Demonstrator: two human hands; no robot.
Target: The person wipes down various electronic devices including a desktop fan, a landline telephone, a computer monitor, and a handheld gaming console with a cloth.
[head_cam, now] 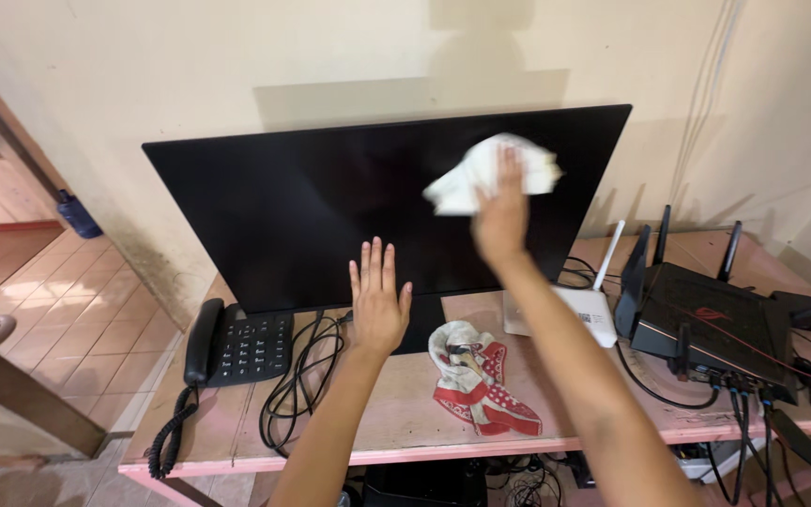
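Observation:
A large black monitor (283, 216) stands on a pink wooden table (405, 422), its screen dark. My right hand (501, 211) presses a crumpled white cloth (481, 174) against the upper right part of the screen. My left hand (377, 300) lies flat with fingers spread on the screen's lower edge, near the stand, holding nothing.
A red and white patterned cloth (476, 380) lies on the table in front of the monitor. A black desk phone (237, 347) with coiled cord sits at left beside loose black cables (298, 385). At right stand a white router (584, 310) and a black antenna router (715, 324).

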